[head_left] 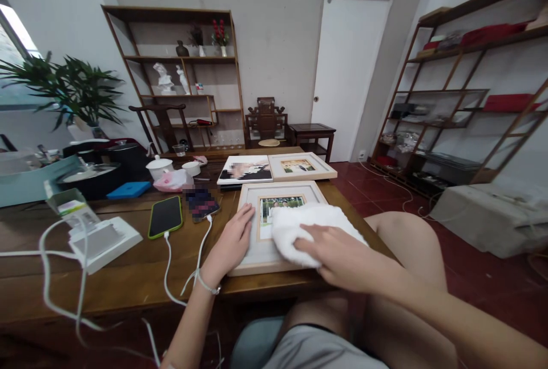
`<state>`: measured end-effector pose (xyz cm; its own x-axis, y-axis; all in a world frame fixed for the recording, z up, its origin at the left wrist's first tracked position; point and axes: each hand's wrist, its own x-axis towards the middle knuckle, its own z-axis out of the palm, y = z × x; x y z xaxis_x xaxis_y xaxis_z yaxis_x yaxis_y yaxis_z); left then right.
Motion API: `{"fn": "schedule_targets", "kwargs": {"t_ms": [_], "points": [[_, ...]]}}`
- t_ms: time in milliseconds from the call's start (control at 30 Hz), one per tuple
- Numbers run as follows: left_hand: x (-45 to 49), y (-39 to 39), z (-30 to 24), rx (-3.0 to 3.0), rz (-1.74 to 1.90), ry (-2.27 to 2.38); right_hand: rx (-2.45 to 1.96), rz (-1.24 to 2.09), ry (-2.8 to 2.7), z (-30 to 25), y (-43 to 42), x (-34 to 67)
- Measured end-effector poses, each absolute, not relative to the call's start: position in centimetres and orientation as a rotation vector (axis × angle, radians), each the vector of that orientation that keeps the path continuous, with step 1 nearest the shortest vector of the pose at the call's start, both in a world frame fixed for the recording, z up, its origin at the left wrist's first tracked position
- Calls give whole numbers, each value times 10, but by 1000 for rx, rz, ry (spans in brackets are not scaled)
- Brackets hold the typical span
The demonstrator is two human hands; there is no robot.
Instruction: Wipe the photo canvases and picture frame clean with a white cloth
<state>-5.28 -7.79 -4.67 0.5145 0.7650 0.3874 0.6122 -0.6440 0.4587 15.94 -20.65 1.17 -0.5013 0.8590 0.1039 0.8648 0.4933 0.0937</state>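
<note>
A pale wooden picture frame (248,252) lies flat near the table's front edge, with a small photo (266,217) inside its wide mat. My left hand (231,239) rests along the frame's left side, its fingers stretched out over the edge. Bunched in my right hand (338,252) is a white fluffy towel (295,220), pressed on the right half of the frame. It covers part of the photo and the lower right corner. Behind it lie a second light frame (317,173) with a photo and a white-edged picture (229,170).
Left of the frame are a green-cased phone (165,217) and a dark phone (200,202), both on white cables. An opened white box (115,243), a blue box (128,189) and a lidded white cup (159,167) stand on the wooden table (171,277).
</note>
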Motion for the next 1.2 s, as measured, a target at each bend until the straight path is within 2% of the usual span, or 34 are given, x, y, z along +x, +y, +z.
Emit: {"fn": "schedule_targets", "kwargs": {"t_ms": [200, 333, 567, 700, 833, 933, 1200], "points": [[-54, -78, -46, 2509, 841, 1144, -1815, -321, -2309, 7, -113, 203], [-54, -77, -47, 2516, 849, 1148, -1809, -350, -2341, 5, -80, 213], [-52, -77, -49, 2497, 887, 1201, -1639, -319, -2604, 1, -137, 182], [-51, -77, -51, 2497, 934, 1188, -1642, -34, -2682, 20, -205, 166], [-50, -77, -52, 2483, 960, 1196, -1551, 71, -2664, 27, -237, 157], [-50, -78, -51, 2489, 964, 1189, -1598, 66, -2621, 19, -218, 159], [-52, -78, -48, 2509, 888, 1204, -1737, -285, -2459, 1, -110, 188]]}}
